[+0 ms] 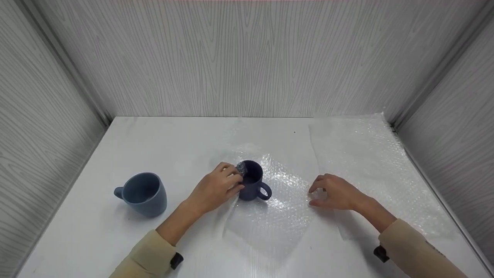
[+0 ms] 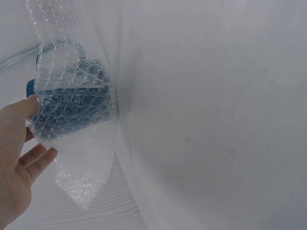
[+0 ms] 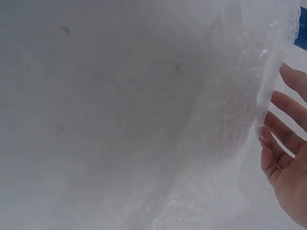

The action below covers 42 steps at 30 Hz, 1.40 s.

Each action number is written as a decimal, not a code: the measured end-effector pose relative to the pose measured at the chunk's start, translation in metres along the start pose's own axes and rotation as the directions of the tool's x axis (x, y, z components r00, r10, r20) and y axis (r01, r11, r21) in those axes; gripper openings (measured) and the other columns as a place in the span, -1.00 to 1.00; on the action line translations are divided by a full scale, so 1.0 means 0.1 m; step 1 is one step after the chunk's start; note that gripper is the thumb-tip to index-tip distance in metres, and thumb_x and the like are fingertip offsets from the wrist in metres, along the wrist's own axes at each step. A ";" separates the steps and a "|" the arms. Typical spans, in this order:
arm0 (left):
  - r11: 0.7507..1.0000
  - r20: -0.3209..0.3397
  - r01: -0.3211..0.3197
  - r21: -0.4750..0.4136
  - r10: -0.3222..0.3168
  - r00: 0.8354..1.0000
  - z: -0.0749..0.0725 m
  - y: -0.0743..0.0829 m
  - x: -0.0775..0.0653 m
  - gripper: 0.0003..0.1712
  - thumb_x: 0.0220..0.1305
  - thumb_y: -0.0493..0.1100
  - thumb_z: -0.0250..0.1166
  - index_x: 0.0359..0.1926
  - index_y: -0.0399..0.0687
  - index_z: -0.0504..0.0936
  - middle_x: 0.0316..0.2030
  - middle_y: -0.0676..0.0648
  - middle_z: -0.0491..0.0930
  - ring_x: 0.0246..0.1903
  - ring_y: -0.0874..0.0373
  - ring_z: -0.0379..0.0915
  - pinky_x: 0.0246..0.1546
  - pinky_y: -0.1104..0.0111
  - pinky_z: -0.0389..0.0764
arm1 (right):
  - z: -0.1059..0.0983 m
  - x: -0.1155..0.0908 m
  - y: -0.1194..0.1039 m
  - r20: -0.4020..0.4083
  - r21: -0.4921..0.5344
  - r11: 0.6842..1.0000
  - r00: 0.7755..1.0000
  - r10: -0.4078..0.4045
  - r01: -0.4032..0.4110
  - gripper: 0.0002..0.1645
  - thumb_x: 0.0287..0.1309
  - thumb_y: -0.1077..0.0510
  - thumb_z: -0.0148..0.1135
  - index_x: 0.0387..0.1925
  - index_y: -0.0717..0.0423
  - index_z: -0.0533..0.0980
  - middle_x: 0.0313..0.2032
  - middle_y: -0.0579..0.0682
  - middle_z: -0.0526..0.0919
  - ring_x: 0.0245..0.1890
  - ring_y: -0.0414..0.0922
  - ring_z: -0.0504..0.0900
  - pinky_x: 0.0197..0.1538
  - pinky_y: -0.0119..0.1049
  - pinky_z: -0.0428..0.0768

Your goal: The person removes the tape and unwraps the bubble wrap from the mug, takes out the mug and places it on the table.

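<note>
A dark blue mug (image 1: pixel 250 192) stands in the middle of the table on a sheet of bubble wrap (image 1: pixel 276 222), its handle toward the lower right. My left hand (image 1: pixel 219 188) holds the sheet's left part up against the mug's side, fingers curled at the rim. In the left wrist view, bubble wrap (image 2: pixel 72 108) covers the mug's side, with the thumb at its edge. My right hand (image 1: pixel 336 193) is apart from the mug, over the sheet's right edge. Its fingers are loosely bent, thumb separate, as the right wrist view shows beside the wrap (image 3: pixel 235 110).
A larger, lighter blue mug (image 1: pixel 151 202) stands on the left of the white table (image 1: pixel 173 135), its handle pointing left. Another bubble wrap sheet (image 1: pixel 370 162) lies flat along the right side. Grey wood-grain panels (image 1: pixel 216 58) enclose the back and both sides.
</note>
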<state>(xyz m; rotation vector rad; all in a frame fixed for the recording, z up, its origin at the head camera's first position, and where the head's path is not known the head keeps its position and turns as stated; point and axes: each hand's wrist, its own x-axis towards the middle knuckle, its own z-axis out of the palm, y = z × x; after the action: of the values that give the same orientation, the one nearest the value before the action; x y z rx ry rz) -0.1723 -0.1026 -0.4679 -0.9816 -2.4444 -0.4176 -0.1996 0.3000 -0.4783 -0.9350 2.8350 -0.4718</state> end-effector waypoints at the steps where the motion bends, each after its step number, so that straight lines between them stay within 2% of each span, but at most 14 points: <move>1: 1.000 0.000 0.000 -0.001 0.000 1.000 0.00 0.00 0.00 -0.88 0.38 -0.05 0.44 -0.19 0.03 0.75 -0.16 0.02 0.71 0.02 0.06 0.62 -0.03 0.33 0.76 | 0.01 0.00 0.00 0.001 -0.004 1.000 1.000 -0.003 0.003 -0.70 0.16 -0.10 0.55 -0.10 -0.11 0.78 -0.10 -0.18 0.76 -0.12 -0.17 0.66 -0.07 -0.22 0.67; 11: 1.000 -0.008 -0.006 -0.004 0.006 1.000 0.00 0.01 0.00 -0.88 0.38 -0.05 0.45 -0.18 0.03 0.74 -0.16 0.02 0.71 0.03 0.05 0.62 -0.04 0.33 0.77 | 0.06 -0.06 -0.01 -0.005 -0.002 1.000 1.000 -0.004 0.004 -0.62 0.10 -0.11 0.60 -0.07 -0.12 0.75 -0.08 -0.14 0.67 -0.23 -0.24 0.58 -0.16 -0.34 0.60; 24: 1.000 -0.013 -0.005 0.000 0.005 1.000 -0.01 0.02 -0.01 -0.87 0.37 -0.05 0.46 -0.18 0.03 0.73 -0.16 0.02 0.70 0.04 0.05 0.62 -0.08 0.35 0.78 | 0.09 -0.07 -0.01 -0.038 -0.003 0.999 0.999 -0.037 0.037 -0.64 0.15 -0.11 0.56 -0.04 -0.13 0.73 -0.03 -0.15 0.69 -0.14 -0.19 0.63 -0.08 -0.24 0.64; 31: 1.000 -0.002 -0.010 0.008 0.010 1.000 -0.01 0.02 -0.01 -0.87 0.39 -0.04 0.44 -0.17 0.03 0.73 -0.15 0.02 0.70 0.04 0.04 0.62 -0.07 0.35 0.78 | 0.03 -0.05 -0.05 -0.010 -0.008 0.999 0.999 -0.044 0.043 -0.63 0.14 -0.10 0.57 -0.05 -0.09 0.75 -0.08 -0.11 0.72 -0.21 -0.19 0.64 -0.13 -0.27 0.63; 36: 1.000 -0.005 -0.005 -0.005 0.005 1.000 -0.02 0.02 0.00 -0.87 0.38 -0.05 0.45 -0.18 0.02 0.74 -0.16 0.01 0.70 0.03 0.04 0.62 -0.06 0.34 0.78 | -0.06 0.00 -0.10 -0.002 -0.016 0.999 0.999 -0.040 0.040 -0.59 0.16 -0.10 0.55 -0.01 -0.02 0.74 -0.07 -0.05 0.75 -0.18 -0.10 0.71 -0.12 -0.20 0.68; 42: 1.000 0.002 0.000 0.002 0.000 1.000 -0.02 0.02 0.00 -0.87 0.38 -0.05 0.45 -0.17 0.03 0.74 -0.16 0.02 0.70 0.04 0.05 0.62 -0.04 0.34 0.77 | -0.13 0.08 -0.21 -0.073 -0.024 0.998 0.995 -0.066 0.064 -0.55 0.18 -0.08 0.55 0.02 0.05 0.73 -0.04 -0.06 0.76 -0.06 -0.03 0.74 -0.01 -0.06 0.72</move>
<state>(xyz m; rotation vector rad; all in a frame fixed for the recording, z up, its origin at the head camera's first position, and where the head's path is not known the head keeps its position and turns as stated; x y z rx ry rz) -0.1702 -0.1022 -0.4665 -0.9819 -2.4458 -0.4145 -0.1976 0.2826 -0.4592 -1.0378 2.8874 -0.4942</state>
